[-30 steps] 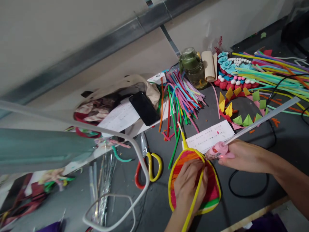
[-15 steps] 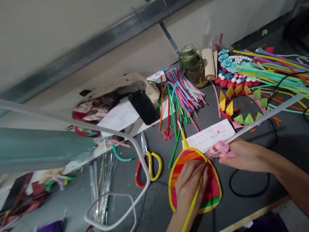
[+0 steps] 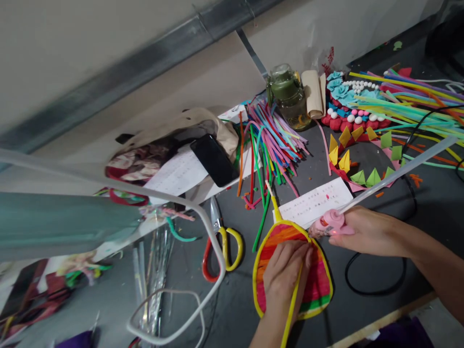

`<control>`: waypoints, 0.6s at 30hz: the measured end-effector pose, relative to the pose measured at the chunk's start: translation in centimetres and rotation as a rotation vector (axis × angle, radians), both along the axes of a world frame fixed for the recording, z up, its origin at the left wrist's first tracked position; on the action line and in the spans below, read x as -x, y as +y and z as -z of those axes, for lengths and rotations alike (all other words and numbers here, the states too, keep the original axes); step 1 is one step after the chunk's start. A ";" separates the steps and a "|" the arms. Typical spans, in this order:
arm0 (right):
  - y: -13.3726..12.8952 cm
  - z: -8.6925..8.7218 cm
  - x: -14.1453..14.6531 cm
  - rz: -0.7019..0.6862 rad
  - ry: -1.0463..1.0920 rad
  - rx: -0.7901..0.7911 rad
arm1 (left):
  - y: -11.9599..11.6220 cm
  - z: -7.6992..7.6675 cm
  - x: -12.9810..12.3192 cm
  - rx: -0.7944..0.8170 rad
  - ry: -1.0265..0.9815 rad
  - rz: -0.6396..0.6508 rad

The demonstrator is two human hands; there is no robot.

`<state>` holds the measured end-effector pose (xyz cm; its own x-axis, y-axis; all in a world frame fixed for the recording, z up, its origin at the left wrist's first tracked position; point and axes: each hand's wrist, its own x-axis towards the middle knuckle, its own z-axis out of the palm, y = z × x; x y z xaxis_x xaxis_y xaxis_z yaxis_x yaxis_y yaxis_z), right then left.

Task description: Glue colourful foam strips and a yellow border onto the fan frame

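Left hand [image 3: 282,273]: seen in the head view, mostly closed, fingers bunched; a yellow strip [image 3: 292,307] is pinched against the round panel [image 3: 317,270], presumably to be kept steady near the rim.
Round panel: laid on the dark table [image 3: 239,304] under the left hand, in front of the person, its yellow stem by the paper slip [image 3: 322,195].
Right hand [image 3: 369,232]: curled around the pink glue gun [image 3: 328,224], its nose apparently aimed at the rim for close reach; the clear stick [image 3: 398,174] juts from its back.
Scissors [image 3: 225,246]: lying left of the panel, partly crossed by a white tube [image 3: 208,220].
Hidden: left fingertips, gun grip and exact nozzle contact.
Cut off: the strip's lower end, right forearm.
Unclear: the slip's writing.
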<state>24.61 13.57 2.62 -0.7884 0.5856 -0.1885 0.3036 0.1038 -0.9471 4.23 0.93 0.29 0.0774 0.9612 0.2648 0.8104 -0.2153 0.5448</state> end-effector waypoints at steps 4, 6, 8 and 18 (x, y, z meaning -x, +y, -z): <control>0.1 0.1 0.0 -0.025 0.003 -0.013 | 0.0 0.0 -0.1 -0.025 -0.002 -0.010; 0.1 0.1 0.0 -0.036 0.007 -0.018 | 0.0 0.0 -0.2 -0.020 -0.010 -0.022; 0.1 0.0 -0.1 -0.037 0.005 -0.013 | 0.1 0.0 -0.3 -0.025 -0.017 -0.027; 0.2 0.1 -0.5 -0.062 -0.004 -0.031 | 0.2 0.4 -0.5 -0.061 -0.007 -0.031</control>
